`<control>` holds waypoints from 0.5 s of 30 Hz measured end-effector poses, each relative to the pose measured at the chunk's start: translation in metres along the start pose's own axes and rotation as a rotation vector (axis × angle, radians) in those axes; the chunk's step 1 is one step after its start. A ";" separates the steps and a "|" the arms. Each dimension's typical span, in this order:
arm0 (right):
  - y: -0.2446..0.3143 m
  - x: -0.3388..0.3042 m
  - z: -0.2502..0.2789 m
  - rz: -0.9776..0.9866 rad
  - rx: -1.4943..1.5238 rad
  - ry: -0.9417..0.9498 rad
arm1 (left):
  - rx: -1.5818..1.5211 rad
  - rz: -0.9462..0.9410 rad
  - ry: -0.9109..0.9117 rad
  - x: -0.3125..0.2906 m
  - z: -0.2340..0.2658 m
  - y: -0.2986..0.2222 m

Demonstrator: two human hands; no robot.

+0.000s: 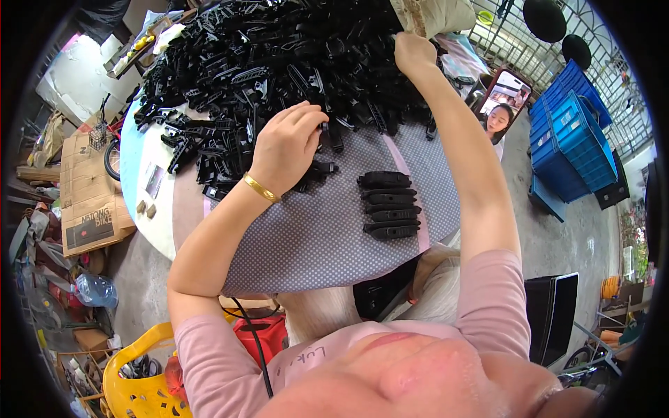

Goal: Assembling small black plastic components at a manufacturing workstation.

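Observation:
A big heap of black plastic parts (pixel 279 63) covers the far half of a round table with a grey dotted cloth (pixel 313 237). My left hand (pixel 286 143), with a gold bangle on the wrist, curls over the near edge of the heap and its fingers pinch a black part (pixel 326 132). My right hand (pixel 412 52) reaches far across and is closed on the edge of a beige sack (pixel 435 14) beside the heap. Several black parts lie stacked in a neat row (pixel 389 205) on the cloth, between my arms.
A phone showing a person (pixel 503 101) stands at the table's right side. Blue crates (pixel 568 132) sit on the floor at right. A cardboard box (pixel 87 188) and a bicycle wheel lie left. A yellow plastic chair (pixel 132 376) is at lower left, a dark bin (pixel 550 313) lower right.

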State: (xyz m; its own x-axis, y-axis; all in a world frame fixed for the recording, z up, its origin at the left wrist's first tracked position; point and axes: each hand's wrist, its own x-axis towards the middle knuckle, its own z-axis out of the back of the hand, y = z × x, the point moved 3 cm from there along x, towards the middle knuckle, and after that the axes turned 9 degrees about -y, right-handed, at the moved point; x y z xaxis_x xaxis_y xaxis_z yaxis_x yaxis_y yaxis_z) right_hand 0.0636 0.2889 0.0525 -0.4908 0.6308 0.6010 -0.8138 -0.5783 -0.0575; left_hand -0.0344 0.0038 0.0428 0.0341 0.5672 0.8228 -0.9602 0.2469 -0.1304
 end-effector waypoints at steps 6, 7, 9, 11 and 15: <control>0.001 -0.002 0.015 -0.033 0.006 0.058 | -0.300 0.263 0.052 0.003 0.007 -0.008; 0.004 -0.008 0.023 -0.040 0.044 0.089 | -0.421 0.375 0.016 0.002 0.007 -0.009; 0.002 -0.019 0.032 -0.051 0.131 0.149 | -0.607 0.568 0.034 -0.002 0.006 -0.009; 0.000 -0.038 0.055 -0.060 0.246 0.110 | -0.723 0.744 0.068 -0.001 0.007 -0.012; -0.002 -0.077 0.074 -0.035 0.720 -0.013 | -1.074 1.115 0.129 -0.008 0.002 -0.012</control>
State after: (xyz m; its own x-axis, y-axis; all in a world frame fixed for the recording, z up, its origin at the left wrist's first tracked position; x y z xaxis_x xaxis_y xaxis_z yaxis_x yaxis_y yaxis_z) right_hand 0.1255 0.2033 0.0651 -0.4605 0.6515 0.6029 -0.4195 -0.7583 0.4990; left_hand -0.0234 -0.0057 0.0391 -0.4598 0.8880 -0.0015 0.1262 0.0637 -0.9900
